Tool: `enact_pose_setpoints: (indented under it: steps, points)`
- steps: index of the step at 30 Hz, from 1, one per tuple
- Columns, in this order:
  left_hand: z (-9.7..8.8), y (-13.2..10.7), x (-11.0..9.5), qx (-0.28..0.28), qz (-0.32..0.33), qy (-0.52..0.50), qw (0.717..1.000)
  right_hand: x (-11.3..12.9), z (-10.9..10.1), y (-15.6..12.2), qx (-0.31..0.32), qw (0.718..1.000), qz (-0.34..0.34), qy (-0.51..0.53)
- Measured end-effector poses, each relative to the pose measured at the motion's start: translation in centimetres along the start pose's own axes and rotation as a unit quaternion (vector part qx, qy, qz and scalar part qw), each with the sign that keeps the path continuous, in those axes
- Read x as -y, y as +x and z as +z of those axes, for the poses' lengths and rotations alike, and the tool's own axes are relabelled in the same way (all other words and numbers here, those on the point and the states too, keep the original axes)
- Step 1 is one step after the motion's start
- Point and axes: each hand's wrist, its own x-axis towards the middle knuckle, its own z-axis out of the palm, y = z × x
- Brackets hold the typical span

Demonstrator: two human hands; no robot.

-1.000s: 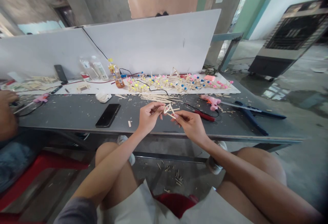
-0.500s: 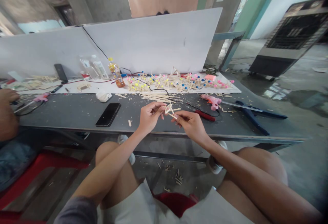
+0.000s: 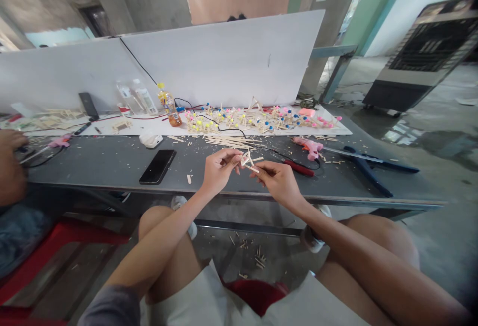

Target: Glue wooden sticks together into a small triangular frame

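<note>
Between my hands, above the front of the grey table (image 3: 209, 179), is a small frame of pale wooden sticks (image 3: 247, 159) with a triangular shape. My left hand (image 3: 220, 167) pinches its left side between thumb and fingers. From the other side, my right hand (image 3: 275, 175) has thumb and fingers closed on the stick at the frame's lower right. The fingertips hide some of the joints. Just behind the hands lie loose wooden sticks (image 3: 227, 142). A red-handled tool (image 3: 298, 167) rests beyond my right hand.
Stick models with coloured balls (image 3: 231, 119) crowd a white board behind. To the right lie a pink glue gun (image 3: 312, 149) and large dark-blue cutters (image 3: 368, 169). A phone (image 3: 158, 166), a drink bottle (image 3: 171, 108) and another person's hand (image 3: 13, 139) are to the left.
Both hands keep their grip on the stick frame, which has barely shifted. Nothing else has visibly moved.
</note>
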Motion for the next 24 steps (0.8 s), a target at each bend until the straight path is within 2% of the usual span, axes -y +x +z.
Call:
enact_pose_setpoints:
  steps: [24]
  points:
    - [0.08, -0.08, -0.02, -0.001, -0.004, 0.000, 1.000, 0.09, 0.21, -0.19, -0.045, 0.997, -0.025, -0.056]
